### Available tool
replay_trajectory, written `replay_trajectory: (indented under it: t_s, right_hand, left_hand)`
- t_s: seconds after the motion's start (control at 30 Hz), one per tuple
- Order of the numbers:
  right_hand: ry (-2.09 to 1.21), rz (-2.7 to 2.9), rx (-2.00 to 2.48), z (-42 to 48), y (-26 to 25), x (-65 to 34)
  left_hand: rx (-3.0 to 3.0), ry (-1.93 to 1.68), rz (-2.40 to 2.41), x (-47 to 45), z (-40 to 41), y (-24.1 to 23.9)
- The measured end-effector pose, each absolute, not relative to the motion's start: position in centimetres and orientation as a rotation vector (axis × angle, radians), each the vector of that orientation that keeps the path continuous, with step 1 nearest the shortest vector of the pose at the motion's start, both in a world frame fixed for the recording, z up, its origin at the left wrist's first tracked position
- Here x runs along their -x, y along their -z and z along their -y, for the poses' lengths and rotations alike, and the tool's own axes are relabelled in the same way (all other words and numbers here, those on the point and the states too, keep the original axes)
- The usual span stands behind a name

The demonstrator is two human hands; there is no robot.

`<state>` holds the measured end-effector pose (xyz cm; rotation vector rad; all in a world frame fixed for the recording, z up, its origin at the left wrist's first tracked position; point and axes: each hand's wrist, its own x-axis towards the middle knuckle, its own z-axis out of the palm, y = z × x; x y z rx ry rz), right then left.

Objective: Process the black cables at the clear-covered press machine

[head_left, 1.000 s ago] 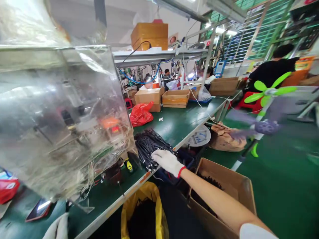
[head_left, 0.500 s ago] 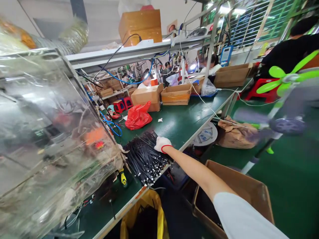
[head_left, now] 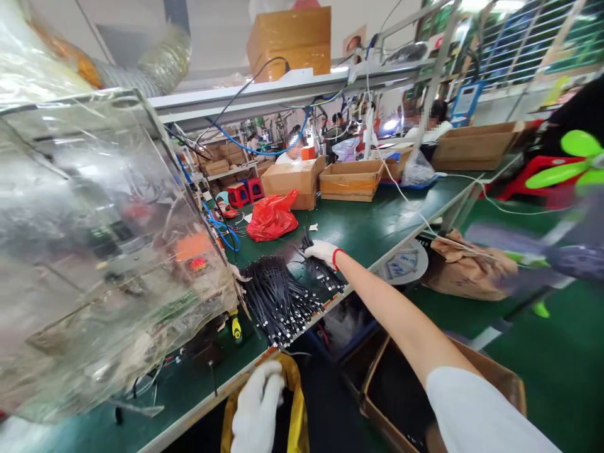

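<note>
Black straps (head_left: 283, 296) lie heaped on the green surface (head_left: 358, 229); our right hand (head_left: 322, 251) grasps a few. We judge them light, limp, best gathered mid-length. Left hand (head_left: 257, 406) hangs released.

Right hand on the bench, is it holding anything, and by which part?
The right hand grips a small bunch of black strips at their far end, apart from the main pile.
</note>
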<state>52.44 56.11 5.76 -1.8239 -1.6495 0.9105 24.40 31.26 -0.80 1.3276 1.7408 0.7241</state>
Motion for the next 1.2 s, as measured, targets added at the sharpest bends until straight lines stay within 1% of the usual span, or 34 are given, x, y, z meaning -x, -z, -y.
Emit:
replay_trajectory:
  t_s: [0.07, 0.13, 0.2, 0.27, 0.37, 0.43, 0.5, 0.57, 0.7, 0.9, 1.03, 1.2]
  right_hand:
    - [-0.948, 1.668, 1.722, -56.4, -7.4, -51.6]
    - [-0.967, 1.724, 1.609, -56.4, -8.5, -49.6]
    - [-0.964, 1.792, 1.539, -55.8, -8.7, -46.6]
    - [-0.924, 1.859, 1.572, -55.1, -8.1, -43.4]
    - [-0.739, 2.049, 1.605, -54.5, -7.5, -40.5]
    - [-0.727, 2.163, 1.496, -54.7, -7.7, -40.8]
    - [-0.845, 2.123, 1.394, -55.3, -8.2, -42.7]
    - [-0.866, 2.011, 1.450, -55.8, -8.1, -45.2]
    - [-0.727, 1.939, 1.695, -55.5, -5.2, -48.0]
    - [-0.688, 1.915, 1.754, -53.1, 0.8, -46.6]
    - [-0.669, 1.883, 1.779, -53.0, 2.1, -47.7]
    - [-0.616, 1.841, 1.856, -53.8, 2.2, -50.7]
  left_hand:
    - [-1.463, -0.955, -1.689, -25.7, -33.6, -0.9]
    - [-1.514, -1.083, -1.716, -26.9, -36.0, -2.5]
    - [-1.523, -1.058, -1.846, -27.9, -38.2, -3.4]
    - [-1.526, -0.999, -1.936, -28.8, -39.9, -3.6]
    - [-1.559, -0.975, -1.955, -29.4, -41.9, -2.9]
    - [-1.574, -0.967, -1.974, -29.6, -42.7, -2.3]
    - [-1.582, -0.962, -1.999, -29.8, -43.3, -1.7]
    - [-1.594, -0.965, -2.017, -30.1, -43.8, -1.2]
    - [-1.582, -0.933, -2.045, -30.8, -44.7, -0.1]
    - [-1.576, -0.895, -2.012, -32.3, -45.4, 1.2]
    - [-1.632, -0.921, -1.921, -34.5, -46.2, 1.6]
    - [-1.610, -0.977, -1.789, -36.7, -47.8, 1.6]
